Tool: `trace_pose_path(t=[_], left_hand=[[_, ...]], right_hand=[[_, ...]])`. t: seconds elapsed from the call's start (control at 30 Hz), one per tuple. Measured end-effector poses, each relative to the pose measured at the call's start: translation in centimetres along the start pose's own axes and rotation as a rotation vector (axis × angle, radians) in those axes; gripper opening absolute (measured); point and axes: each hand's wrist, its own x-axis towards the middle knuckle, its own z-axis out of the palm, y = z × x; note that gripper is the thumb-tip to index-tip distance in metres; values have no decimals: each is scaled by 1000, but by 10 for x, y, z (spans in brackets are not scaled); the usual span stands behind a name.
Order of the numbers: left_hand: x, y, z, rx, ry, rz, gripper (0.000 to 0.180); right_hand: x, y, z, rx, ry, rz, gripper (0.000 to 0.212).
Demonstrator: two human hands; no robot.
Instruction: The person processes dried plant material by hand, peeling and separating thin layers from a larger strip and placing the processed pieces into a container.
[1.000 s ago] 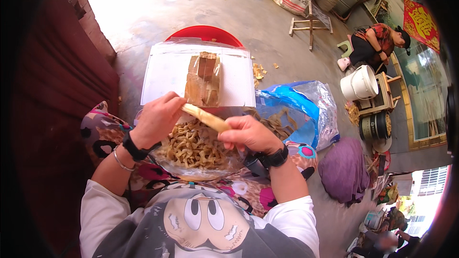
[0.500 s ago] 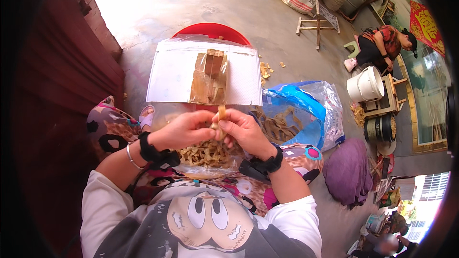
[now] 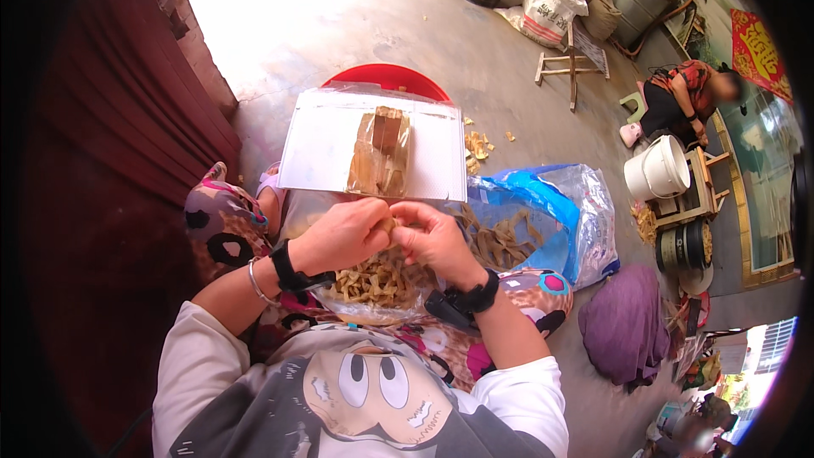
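Observation:
My left hand (image 3: 343,233) and my right hand (image 3: 434,242) meet in front of my body, fingers closed together on a short tan strip (image 3: 388,226). Most of the strip is hidden by the fingers. Below them lies a heap of small folded tan pieces (image 3: 377,282) in clear plastic over my lap. Just beyond the hands is a white board (image 3: 314,153) with brown flat pieces (image 3: 379,157) in clear wrapping on it. To the right, long brownish strips (image 3: 504,237) lie in an open blue and clear plastic bag (image 3: 593,220).
A red basin (image 3: 403,76) shows behind the board. Tan scraps (image 3: 477,146) lie on the concrete floor. At right are a purple cloth bundle (image 3: 626,326), a white bucket (image 3: 660,168), a wooden stool (image 3: 705,187) and a seated person (image 3: 691,93). A dark red curtain (image 3: 127,119) hangs at left.
The tan strip's end, which stood up above my fingers, is now mostly covered by them. My left hand has turned more over the strip. The whole view has shifted slightly.

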Motion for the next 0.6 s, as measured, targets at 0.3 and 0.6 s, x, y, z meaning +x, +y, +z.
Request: trace_pose_path(t=[0.3,0.6], left_hand=[[2,15,-5,-18,136,8,17],[6,-10,-20,-191,119,-12,13]], right_hand=[[-6,-6,8,-140,28,-177,21],[11,-18,-6,195,-79,148,32]])
